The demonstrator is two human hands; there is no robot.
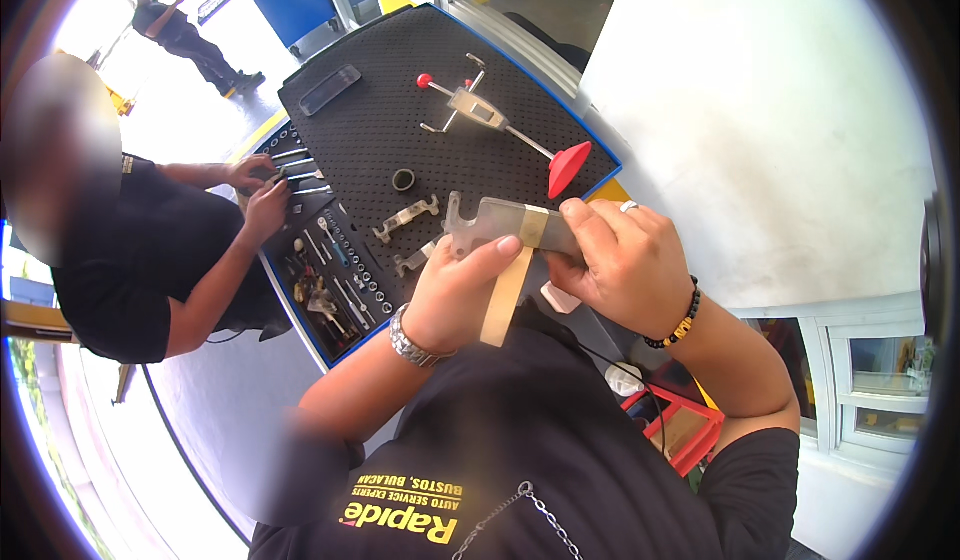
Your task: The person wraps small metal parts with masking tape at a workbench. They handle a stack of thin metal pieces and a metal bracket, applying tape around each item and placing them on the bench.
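Note:
In front of my chest I hold a flat grey metal piece (503, 218) with a notched, hook-shaped end at its left. A band of beige tape (510, 290) wraps round it, and the strip's loose end hangs down. My left hand (450, 295) grips the piece near the hooked end, its thumb against the tape. My right hand (625, 265) is closed on the other end, covering it. Beyond my left hand, two smaller notched metal brackets (408, 218) lie on the black textured mat (370, 80); one is partly hidden by that hand.
A black cup (403, 180), a grey tray (330, 90) and a metal tool with a red cone-shaped foot (570, 168) stand on the mat. At left, a co-worker (170, 250) reaches into a drawer of sockets and wrenches (335, 260). A red box (690, 430) sits below my right forearm.

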